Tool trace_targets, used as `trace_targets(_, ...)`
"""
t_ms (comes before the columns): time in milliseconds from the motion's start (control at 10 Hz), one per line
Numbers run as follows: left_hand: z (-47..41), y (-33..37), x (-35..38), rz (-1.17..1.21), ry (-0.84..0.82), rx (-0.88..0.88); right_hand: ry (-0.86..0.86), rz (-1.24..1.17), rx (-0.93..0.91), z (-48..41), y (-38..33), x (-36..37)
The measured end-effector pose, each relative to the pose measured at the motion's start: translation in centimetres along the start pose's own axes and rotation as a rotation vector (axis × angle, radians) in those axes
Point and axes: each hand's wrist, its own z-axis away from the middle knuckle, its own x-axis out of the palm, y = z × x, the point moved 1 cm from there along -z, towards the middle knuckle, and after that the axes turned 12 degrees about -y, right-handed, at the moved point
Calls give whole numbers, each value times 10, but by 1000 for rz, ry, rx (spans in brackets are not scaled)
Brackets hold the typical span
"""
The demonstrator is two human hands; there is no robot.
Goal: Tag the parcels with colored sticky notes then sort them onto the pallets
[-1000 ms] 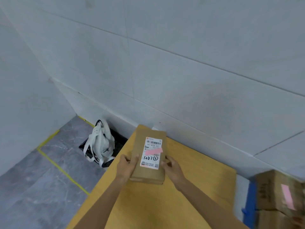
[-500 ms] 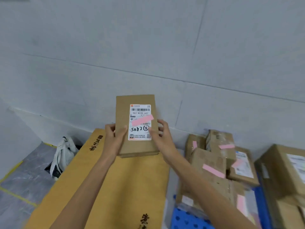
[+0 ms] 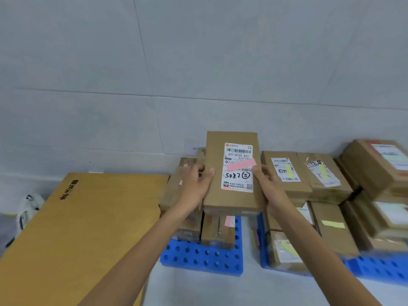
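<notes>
I hold a flat brown parcel (image 3: 216, 195) with a white shipping label and a pink sticky note (image 3: 241, 164) across it. My left hand (image 3: 195, 184) grips its left edge and my right hand (image 3: 268, 184) grips its right edge. The parcel hangs above a blue pallet (image 3: 203, 259) that carries brown parcels with pink notes (image 3: 217, 230). To the right, a second blue pallet (image 3: 379, 267) carries parcels with yellow notes (image 3: 287, 173).
A large flat yellow-brown board (image 3: 77, 228) with black characters lies at the left. A white bag (image 3: 28, 208) sits on the floor at the far left. Grey tiled wall runs behind everything. More stacked boxes (image 3: 379, 164) stand at the far right.
The view has swung right from the board to the pallets. The parcel has travelled right with both hands, from above the board to above the pallet with pink-tagged parcels.
</notes>
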Motion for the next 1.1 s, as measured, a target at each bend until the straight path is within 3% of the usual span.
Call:
trace_targets(100, 6, -11, 26, -331, -161, -58, 10, 23, 89, 8, 31, -27)
trace_targets(200, 13, -23, 38, -474, -246, -57, 27, 33, 165, 4, 60, -31)
trace_targets(300, 17, -32, 46, -640, -248, 24, 50, 12, 239, -5, 85, -28)
trace_targets(400, 7, -48, 41, -932, -125, 99, 72, -18, 328, -18, 112, -22)
trace_targets(500, -11, -70, 12, -1001, -61, -133, 96, 4, 384, -24, 134, -8)
trace_targets(600, -16, -90, 0, -1010, -217, -264, 115, 139, 338, -29, 140, 3)
trace_targets(900, -17, -85, -11, -1032, -300, -275, 130, 347, 296, -37, 128, 10)
trace_targets(1000, -19, -75, -19, -953, -320, -277, 104, 406, 218, -33, 114, 10)
trace_targets(1100, -33, -44, -27, -965, -263, -163, 43, 392, -5, -20, 73, 5)
